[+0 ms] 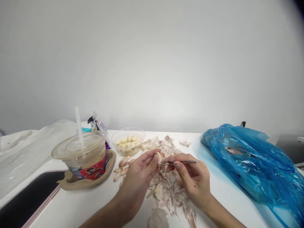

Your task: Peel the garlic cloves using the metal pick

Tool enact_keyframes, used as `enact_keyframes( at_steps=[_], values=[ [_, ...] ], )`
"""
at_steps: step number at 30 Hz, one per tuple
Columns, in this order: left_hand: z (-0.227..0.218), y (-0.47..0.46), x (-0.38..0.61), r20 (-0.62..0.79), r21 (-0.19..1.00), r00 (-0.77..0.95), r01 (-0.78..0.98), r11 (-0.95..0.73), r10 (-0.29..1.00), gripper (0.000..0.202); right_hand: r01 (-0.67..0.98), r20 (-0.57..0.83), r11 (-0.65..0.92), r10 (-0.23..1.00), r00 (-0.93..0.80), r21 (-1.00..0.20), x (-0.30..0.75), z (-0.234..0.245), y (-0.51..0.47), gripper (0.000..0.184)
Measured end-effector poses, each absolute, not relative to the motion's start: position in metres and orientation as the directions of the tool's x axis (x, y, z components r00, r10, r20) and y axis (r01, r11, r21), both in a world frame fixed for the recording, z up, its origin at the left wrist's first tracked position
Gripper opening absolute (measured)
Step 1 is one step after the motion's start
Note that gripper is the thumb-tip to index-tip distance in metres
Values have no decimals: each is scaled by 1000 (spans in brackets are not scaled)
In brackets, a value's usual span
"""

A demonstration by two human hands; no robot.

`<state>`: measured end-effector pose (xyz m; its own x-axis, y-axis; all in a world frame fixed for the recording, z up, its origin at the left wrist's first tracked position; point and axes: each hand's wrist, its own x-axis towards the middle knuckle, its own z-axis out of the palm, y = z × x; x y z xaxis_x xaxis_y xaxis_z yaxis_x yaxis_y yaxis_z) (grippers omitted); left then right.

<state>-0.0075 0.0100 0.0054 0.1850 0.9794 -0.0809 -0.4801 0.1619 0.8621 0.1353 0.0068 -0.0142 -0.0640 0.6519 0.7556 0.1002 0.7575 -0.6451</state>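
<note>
Garlic (160, 156) was pinched in the nearly closed fingers of the left hand (142, 171) above scattered skins (169, 191), presumably steadied against the slim tool (188, 162), which the right hand (196, 179) gripped pen-like, likely for control.

Plain pale grey wall (152, 63) behind white table (71, 207); soft light, corners darker.

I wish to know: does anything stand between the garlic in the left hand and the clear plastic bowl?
Nothing tall. Apart from the left hand itself, only loose, low garlic skins show between the garlic and the bowl. The drink cup stands left of the bowl, outside that path.
</note>
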Motion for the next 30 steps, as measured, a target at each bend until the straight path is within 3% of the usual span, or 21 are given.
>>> enact_keyframes(
  at_steps=[30],
  values=[
    [-1,12,-9,-78,888,158,-438,140,984,25,46,663,668,743,-88,-743,134,-8,5,16]
  ],
)
